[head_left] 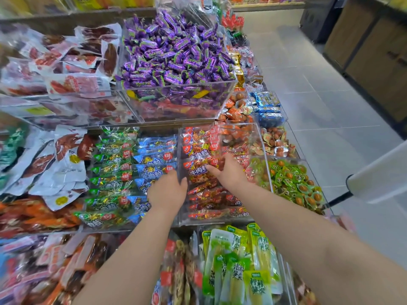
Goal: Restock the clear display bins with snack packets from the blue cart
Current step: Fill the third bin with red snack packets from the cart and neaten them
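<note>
My right hand point(229, 172) lay spread and relaxed on the red packets point(198, 170) in the clear bin point(263, 150). The packets ran crosswise just under and beyond its fingertips. My left hand point(167, 190) sat at the bin's left wall, fingers folded under, so I couldn't tell its grip. The right hand was nearer.

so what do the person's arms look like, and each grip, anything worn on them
Both arms are bare as far up as the view shows, with no sleeves in sight. The left grip and right grip are bare hands: no gloves, rings, watch or wristbands visible, and no markings on either arm.
</note>
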Demonstrator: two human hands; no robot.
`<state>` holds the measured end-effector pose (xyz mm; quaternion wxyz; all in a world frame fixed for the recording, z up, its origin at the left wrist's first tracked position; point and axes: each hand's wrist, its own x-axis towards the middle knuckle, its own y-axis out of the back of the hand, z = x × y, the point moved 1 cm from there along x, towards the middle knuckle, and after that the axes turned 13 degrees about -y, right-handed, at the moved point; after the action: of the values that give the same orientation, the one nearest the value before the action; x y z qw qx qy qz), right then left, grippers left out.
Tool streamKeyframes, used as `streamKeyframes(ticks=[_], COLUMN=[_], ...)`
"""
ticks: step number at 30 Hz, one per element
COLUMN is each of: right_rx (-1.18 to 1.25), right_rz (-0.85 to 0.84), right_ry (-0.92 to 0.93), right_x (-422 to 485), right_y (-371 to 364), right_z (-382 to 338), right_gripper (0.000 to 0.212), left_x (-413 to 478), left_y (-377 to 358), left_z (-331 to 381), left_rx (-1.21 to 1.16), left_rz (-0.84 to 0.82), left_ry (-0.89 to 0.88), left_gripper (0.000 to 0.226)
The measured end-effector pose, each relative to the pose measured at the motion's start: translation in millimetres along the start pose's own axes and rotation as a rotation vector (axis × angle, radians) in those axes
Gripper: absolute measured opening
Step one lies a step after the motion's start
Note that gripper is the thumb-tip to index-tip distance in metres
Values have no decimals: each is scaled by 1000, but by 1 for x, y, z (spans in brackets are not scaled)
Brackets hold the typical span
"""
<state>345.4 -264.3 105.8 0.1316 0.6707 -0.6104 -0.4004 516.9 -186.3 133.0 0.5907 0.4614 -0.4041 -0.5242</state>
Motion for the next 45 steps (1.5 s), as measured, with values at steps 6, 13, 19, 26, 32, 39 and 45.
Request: streamKeyframes(ticks=[6,13,19,26,32,39,45], right_rx=[160,238,481,592,708,693,813], right_rz=[16,23,83,242,347,276,55], right_ry=[-9,-62,-114,-416,-773,-1121,-1358], right_x=[-13,-53,-114,-186,-271,-338,-346], right_y=[8,45,92,148,182,155,91], right_z=[3,32,114,290,469,620,672], right_gripper=[58,44,5,8,18,31,14], left_x=[-8,-42,-78,-141,-232,-319,-331], left_y=[7,21,-29,-108,-198,-300,-356], left_z=[1,40,125,257,387,451,433], left_rx=[-40,-66,-391,-388,-231,33,142], left_rz=[37,260,-104,-453,-809,-1123,-1317], left_ry=[-49,-206,-294,-455,-628,-769,-813], left_gripper=[32,25,19,17,18,17,12])
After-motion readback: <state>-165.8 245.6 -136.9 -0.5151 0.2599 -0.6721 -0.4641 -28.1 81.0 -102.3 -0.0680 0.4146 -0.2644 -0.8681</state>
